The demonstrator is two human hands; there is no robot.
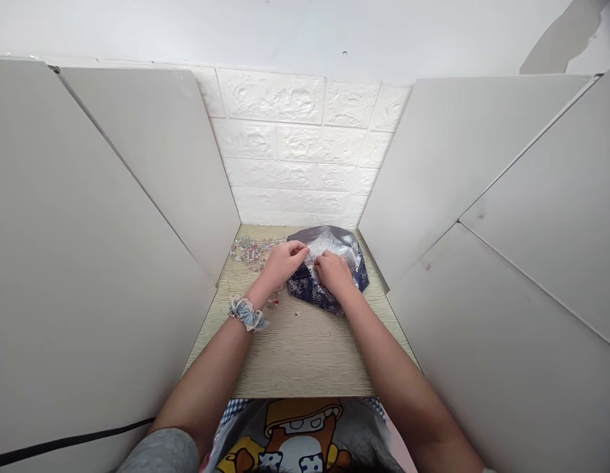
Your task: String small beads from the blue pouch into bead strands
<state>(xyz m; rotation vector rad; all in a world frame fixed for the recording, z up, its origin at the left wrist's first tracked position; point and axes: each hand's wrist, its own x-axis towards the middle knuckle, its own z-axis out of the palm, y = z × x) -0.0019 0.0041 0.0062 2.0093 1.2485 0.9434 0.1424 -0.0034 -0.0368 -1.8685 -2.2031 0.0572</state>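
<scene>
A dark blue patterned bag (305, 289) with a shiny silver lining (334, 242) lies spread at the back of the narrow wooden table. My left hand (285, 259) is over the bag's left side, thumb and forefinger pinched together. Just right of it, my right hand (335, 270) rests over the middle of the bag with its fingers curled and closed. Whatever is between the fingertips of either hand is too small to make out. Strings of small coloured beads (250, 248) lie left of the bag, partly hidden behind my left hand.
A tiny metallic piece (297, 314) lies on the wooden tabletop (309, 361) in front of the bag. Pale panels (152, 144) (462, 144) close in both sides, and a white brick-patterned wall (295, 138) stands behind. A black cable (73, 439) runs at the lower left.
</scene>
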